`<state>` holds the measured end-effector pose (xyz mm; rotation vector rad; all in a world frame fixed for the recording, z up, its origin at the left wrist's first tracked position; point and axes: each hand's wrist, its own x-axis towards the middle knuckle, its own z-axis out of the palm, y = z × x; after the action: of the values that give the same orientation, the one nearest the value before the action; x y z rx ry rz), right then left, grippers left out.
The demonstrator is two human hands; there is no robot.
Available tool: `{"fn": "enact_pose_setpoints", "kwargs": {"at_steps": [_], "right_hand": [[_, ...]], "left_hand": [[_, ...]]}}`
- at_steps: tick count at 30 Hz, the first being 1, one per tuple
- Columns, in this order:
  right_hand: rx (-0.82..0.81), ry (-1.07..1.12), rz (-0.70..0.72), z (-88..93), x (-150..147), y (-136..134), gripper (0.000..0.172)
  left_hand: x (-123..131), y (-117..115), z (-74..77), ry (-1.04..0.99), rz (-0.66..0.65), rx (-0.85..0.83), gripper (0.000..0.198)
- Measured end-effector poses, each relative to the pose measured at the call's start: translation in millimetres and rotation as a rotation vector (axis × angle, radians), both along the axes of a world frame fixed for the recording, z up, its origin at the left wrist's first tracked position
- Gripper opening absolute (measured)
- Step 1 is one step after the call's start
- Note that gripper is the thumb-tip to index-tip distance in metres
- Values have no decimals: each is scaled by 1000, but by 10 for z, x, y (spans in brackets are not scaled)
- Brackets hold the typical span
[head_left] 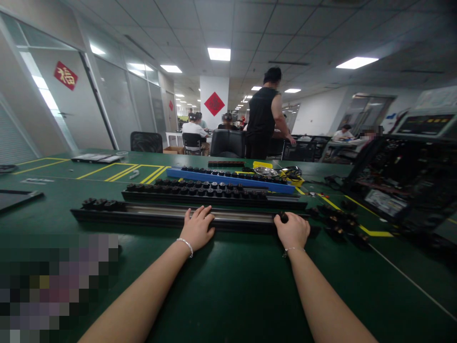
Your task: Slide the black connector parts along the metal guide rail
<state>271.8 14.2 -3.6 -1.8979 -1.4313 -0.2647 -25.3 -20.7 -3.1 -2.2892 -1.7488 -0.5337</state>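
While my left hand lies spread on the long black channelled tray, near edge, my right hand pinches a small round black part, tray's right end, green table below.

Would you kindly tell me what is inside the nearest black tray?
The tray holds dark parts at its left end; the right hand grips another. What it and the left hand cover cannot be seen.
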Motion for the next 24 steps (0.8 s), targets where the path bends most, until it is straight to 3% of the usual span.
{"fn": "enact_pose_setpoints", "kwargs": {"at_steps": [24], "right_hand": [[-2, 51, -60, -28, 143, 15, 31]], "left_hand": [[-5, -2, 4, 4, -3, 9, 29]]}}
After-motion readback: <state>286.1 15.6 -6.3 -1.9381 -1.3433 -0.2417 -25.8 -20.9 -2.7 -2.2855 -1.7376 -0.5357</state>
